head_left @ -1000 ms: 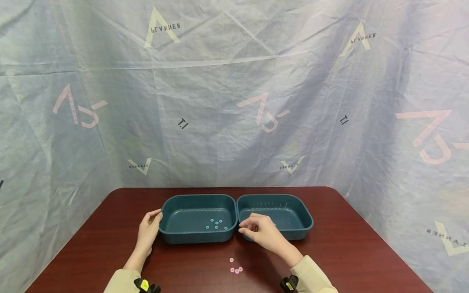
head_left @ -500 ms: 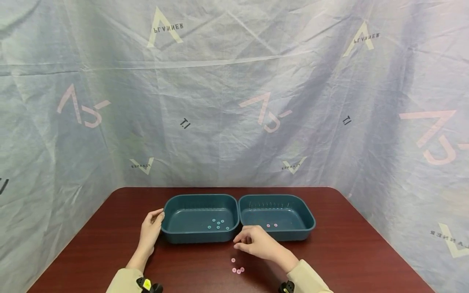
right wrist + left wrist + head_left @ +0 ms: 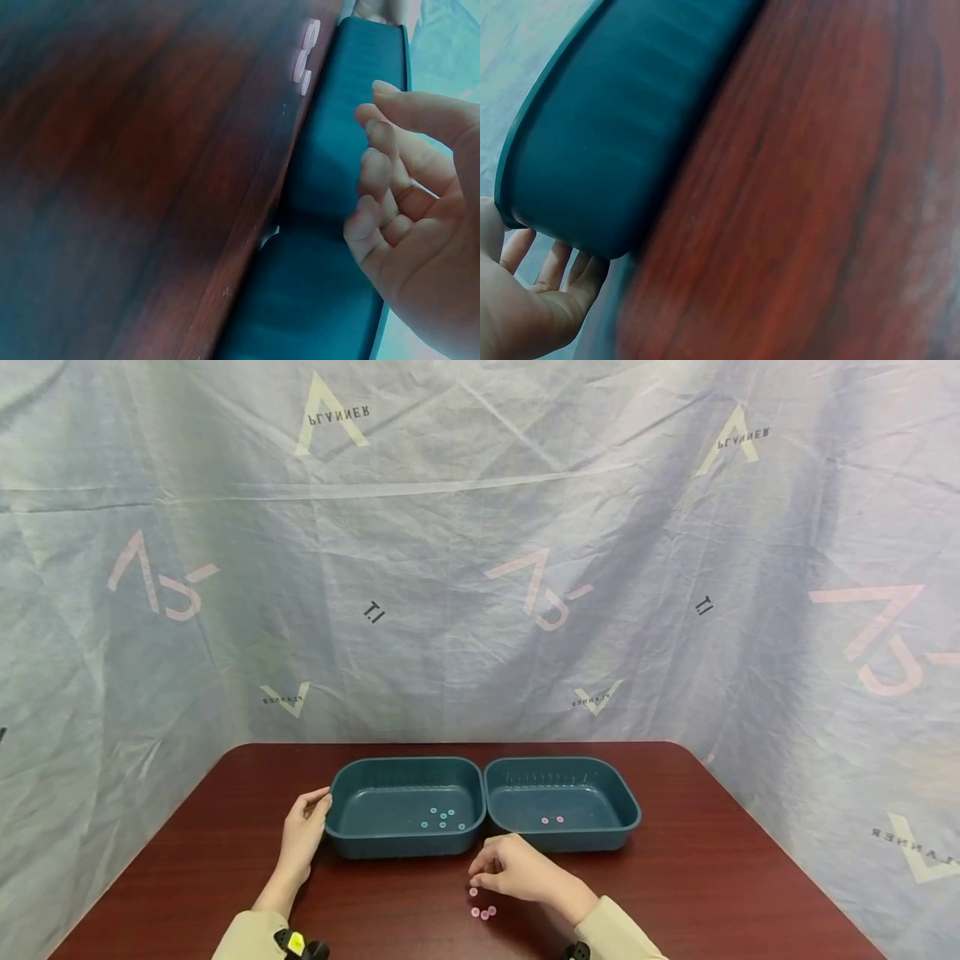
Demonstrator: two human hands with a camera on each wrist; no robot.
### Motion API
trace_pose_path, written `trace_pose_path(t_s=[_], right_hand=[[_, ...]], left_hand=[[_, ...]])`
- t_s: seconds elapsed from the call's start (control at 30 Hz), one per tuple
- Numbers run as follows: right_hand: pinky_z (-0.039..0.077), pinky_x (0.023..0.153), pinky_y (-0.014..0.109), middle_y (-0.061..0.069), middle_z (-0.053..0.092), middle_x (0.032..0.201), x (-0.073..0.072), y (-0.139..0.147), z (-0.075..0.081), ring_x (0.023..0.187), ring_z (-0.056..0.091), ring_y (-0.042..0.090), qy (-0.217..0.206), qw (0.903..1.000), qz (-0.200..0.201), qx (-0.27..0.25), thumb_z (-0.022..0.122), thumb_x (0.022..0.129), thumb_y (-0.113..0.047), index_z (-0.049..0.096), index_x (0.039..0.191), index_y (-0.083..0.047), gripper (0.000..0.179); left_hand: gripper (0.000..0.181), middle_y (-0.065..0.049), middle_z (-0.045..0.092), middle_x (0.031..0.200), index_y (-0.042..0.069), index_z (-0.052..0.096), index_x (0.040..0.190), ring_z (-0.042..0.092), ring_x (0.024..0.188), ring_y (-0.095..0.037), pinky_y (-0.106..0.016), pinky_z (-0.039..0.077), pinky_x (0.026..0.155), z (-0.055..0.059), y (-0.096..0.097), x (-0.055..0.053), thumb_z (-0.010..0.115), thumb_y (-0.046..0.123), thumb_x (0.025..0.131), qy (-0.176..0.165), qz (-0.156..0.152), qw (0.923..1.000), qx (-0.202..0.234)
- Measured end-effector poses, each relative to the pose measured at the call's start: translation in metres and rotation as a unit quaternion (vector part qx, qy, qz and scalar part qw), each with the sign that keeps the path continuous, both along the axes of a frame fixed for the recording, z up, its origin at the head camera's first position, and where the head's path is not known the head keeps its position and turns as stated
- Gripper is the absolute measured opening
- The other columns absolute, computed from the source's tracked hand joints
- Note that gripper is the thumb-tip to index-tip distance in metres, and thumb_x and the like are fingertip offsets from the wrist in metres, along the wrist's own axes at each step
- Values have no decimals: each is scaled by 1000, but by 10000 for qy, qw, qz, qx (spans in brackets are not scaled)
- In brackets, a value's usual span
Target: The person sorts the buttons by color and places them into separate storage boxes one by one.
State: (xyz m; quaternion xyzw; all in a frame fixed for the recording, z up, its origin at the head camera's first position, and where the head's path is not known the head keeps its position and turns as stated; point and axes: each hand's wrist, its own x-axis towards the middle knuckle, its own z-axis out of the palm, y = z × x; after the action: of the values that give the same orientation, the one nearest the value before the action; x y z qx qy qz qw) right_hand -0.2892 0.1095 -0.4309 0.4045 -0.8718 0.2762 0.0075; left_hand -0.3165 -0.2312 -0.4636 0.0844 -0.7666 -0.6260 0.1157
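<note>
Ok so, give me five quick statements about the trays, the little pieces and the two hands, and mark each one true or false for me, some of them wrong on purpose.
1. The left tray holds six blue-green pieces. True.
2. The right tray holds five pink pieces. False: it holds two.
3. Four more pink pieces lie on the table. True.
4. The left hand touches the left end of the left tray. True.
5. The right hand is inside the right tray. False: it is over the table, on the person's side of the trays, near a pink piece.
</note>
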Motion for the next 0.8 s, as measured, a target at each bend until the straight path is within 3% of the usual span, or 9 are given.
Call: trace_pose_path(t_s=[0.13, 0.4, 0.67, 0.8], right_hand=[[41, 55, 10, -11, 57, 70, 1, -2, 0, 60, 46, -8, -26, 9998, 5, 172, 72, 81, -13, 75, 86, -9, 8], [40, 54, 11, -11, 55, 68, 2, -3, 1, 59, 45, -6, -181, 9987, -123, 469, 73, 80, -13, 76, 86, -10, 7], [42, 57, 13, -12, 59, 72, 0, -2, 0, 62, 46, -6, -317, 9965, -227, 734, 73, 80, -11, 76, 85, -13, 6], [42, 58, 13, -12, 60, 73, -2, -3, -2, 63, 47, -6, -312, 9962, -259, 777, 74, 80, -12, 76, 84, -14, 6]], left_hand=[[54, -16, 44, 136, 8, 39, 139, 46, 99, 1, -15, 42, 75, 0, -1, 0, 39, 44, 99, 12, 45, 10000, -4], [55, -16, 41, 138, 8, 37, 140, 41, 119, -20, -12, 40, 76, -1, 0, 0, 37, 45, 99, 3, -41, 10000, 51], [53, -15, 44, 136, 9, 39, 139, 44, 95, 5, -15, 41, 76, -1, -1, -1, 39, 44, 99, 32, 50, 10000, -19], [53, -15, 44, 136, 9, 39, 139, 45, 94, 5, -16, 42, 76, -2, 0, -1, 39, 44, 99, 48, 66, 10000, -14]])
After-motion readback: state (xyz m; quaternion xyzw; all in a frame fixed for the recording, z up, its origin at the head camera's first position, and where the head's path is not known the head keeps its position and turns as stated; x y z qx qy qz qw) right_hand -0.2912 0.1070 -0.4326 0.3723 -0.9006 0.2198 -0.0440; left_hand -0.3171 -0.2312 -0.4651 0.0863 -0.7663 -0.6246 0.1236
